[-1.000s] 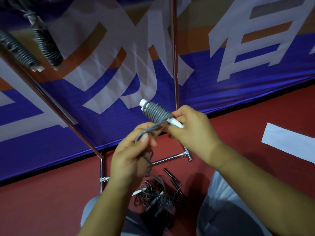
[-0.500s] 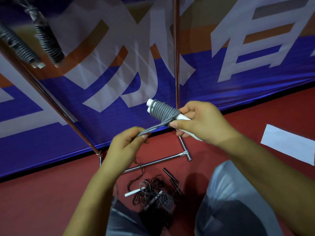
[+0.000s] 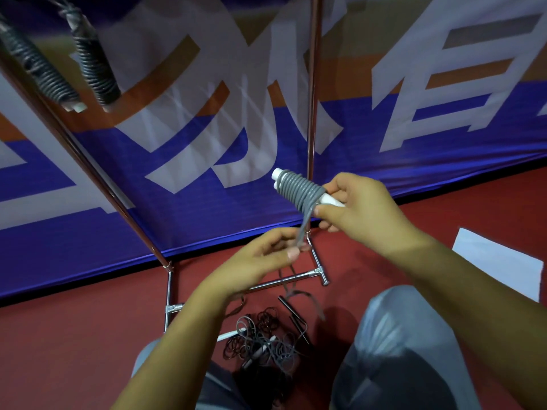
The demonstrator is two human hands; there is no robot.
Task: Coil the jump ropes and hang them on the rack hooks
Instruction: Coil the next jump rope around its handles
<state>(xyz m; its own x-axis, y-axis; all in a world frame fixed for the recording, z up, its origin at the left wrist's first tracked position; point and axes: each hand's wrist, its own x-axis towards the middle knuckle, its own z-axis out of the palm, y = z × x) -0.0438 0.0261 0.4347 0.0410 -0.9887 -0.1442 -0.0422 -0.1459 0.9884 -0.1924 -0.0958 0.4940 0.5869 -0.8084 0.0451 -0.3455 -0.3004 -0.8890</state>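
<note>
My right hand (image 3: 352, 208) grips two white jump rope handles, held side by side, with grey cord wound tightly around them as a coil (image 3: 297, 190). A stretch of the grey cord runs down from the coil to my left hand (image 3: 260, 261), which pinches it between thumb and fingers. Below that hand the loose cord end (image 3: 296, 294) dangles toward the floor. Two coiled grey ropes (image 3: 94, 66) hang from the rack at the upper left.
The metal rack has a slanted pole (image 3: 88, 161), an upright pole (image 3: 312, 113) and a floor base (image 3: 284, 284). Several tangled ropes (image 3: 260, 341) lie on the red floor between my knees. A blue banner (image 3: 414, 161) stands behind; a white sheet (image 3: 497, 261) lies at right.
My right hand has tilted the coil so the cord now runs steeply down. My left hand has moved right, under the coil, still pinching the cord.
</note>
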